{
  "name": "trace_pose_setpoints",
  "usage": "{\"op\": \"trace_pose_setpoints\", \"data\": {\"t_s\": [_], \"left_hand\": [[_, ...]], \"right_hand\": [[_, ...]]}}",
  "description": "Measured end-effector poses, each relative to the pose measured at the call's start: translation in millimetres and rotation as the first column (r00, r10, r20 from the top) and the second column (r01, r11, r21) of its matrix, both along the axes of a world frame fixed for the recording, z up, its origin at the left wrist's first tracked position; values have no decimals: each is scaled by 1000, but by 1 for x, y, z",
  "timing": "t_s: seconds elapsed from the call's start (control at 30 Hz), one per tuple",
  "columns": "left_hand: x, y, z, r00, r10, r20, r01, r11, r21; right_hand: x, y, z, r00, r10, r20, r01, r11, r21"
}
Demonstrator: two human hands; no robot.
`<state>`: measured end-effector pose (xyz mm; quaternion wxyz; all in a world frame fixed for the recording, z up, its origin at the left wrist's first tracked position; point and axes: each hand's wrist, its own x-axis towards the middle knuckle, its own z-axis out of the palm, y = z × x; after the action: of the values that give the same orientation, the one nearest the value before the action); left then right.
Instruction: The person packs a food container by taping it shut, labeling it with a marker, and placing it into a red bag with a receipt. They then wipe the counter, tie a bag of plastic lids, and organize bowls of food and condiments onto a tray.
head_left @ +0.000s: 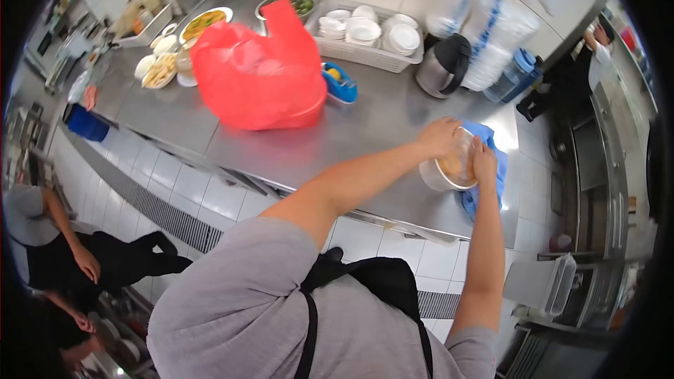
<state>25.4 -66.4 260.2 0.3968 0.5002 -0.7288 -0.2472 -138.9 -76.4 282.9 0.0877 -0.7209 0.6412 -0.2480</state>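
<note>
Near the right end of the steel counter, a white round tub (437,177) holds pale brownish food, with what looks like a clear lid (464,153) over it. My left hand (441,136) is closed on the far left edge of this lid. On the opposite side, my right hand (484,163) has its fingers closed at the lid's right edge. The undersides of both hands are hidden. A blue cloth (496,142) lies crumpled under and beside the tub.
A red plastic bag (256,81) stands on the counter, beside a blue dish (340,85). Behind are a basket of small white dishes (365,56), a steel jug (442,67) and wrapped plastic cups (484,35). A person (70,238) is at the lower left.
</note>
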Motion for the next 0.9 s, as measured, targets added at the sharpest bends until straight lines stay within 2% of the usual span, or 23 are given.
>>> {"op": "trace_pose_setpoints", "data": {"t_s": [0.07, 0.1, 0.13, 0.17, 0.2, 0.23, 0.3, 0.33, 0.37, 0.4, 0.43, 0.47, 0.5, 0.53, 0.57, 0.6, 0.63, 0.67, 0.73, 0.77, 0.8, 0.83, 0.9], "left_hand": [[1, 23, 9, 968, 152, -201, -148, 988, 36], [4, 35, 8, 966, 159, -202, -155, 987, 37], [9, 48, 8, 917, 336, -213, -372, 914, -161], [10, 61, 8, 838, 477, -266, -545, 765, -345], [25, 84, 18, 914, 345, -214, -404, 823, -400], [47, 109, 26, 969, 196, -153, -244, 861, -446], [67, 144, 11, 997, 76, 2, -58, 780, -624], [74, 163, 9, 998, -3, 70, 42, 822, -568], [74, 183, 5, 988, -81, 132, 137, 857, -496], [66, 196, -6, 986, -103, 133, 155, 863, -480], [57, 202, -18, 955, -263, 139, 293, 909, -295], [45, 203, -28, 906, -407, 113, 418, 902, -110], [29, 205, -28, 907, -408, 104, 418, 901, -113], [8, 208, -26, 940, -290, -179, 291, 956, -22], [-11, 206, -25, 893, -124, -433, 184, 978, 101], [-25, 199, -24, 889, -125, -441, 187, 977, 100], [-38, 189, -23, 644, -19, -765, 394, 865, 310], [-46, 184, -24, 335, 208, -919, 639, 667, 383], [-50, 193, 8, 376, 233, -897, 634, 641, 433], [-49, 193, 17, 429, 121, -895, 657, 639, 401], [-49, 193, 20, 476, 7, -880, 682, 629, 374], [-53, 189, 20, 434, -30, -900, 674, 674, 302], [-56, 181, 24, 428, -74, -901, 683, 679, 269]], "right_hand": [[12, -4, 16, 989, 140, -58, -140, 990, -6], [19, -7, 15, 988, 155, 24, -152, 986, -73], [28, -15, 2, 989, 146, 26, -144, 987, -74], [36, -23, -14, 950, 125, 287, -48, 965, -259], [36, -28, -19, 842, 144, 520, 102, 904, -415], [28, -25, -15, 848, 109, 519, 144, 895, -423], [8, -5, -16, 996, 59, 69, -6, 803, -596], [-11, 4, -27, 997, 25, 69, 21, 806, -591], [-31, 22, -46, 978, -82, -192, -23, 873, -488], [-45, 42, -63, 885, -138, -445, -37, 931, -363], [-45, 59, -63, 884, -146, -444, -24, 935, -354], [-42, 70, -59, 929, -115, -352, 34, 973, -227], [-36, 83, -52, 962, -92, -255, 71, 993, -91], [-29, 102, -50, 991, -99, -91, 100, 995, 8], [-18, 122, -46, 990, -120, 74, 112, 988, 106], [4, 149, -26, 853, -160, 497, 91, 983, 160], [-12, 145, -123, 751, 24, 659, -38, 999, 6], [-4, 155, -108, 755, 13, 656, -25, 1000, 8], [27, 184, -40, 764, 85, 639, 192, 916, -352], [19, 185, -24, 768, 73, 637, 206, 913, -352], [9, 184, -11, 746, 4, 665, 219, 943, -252], [3, 181, -1, 724, -61, 687, 228, 961, -155], [0, 166, 17, 657, -34, 753, 222, 963, -151]]}}
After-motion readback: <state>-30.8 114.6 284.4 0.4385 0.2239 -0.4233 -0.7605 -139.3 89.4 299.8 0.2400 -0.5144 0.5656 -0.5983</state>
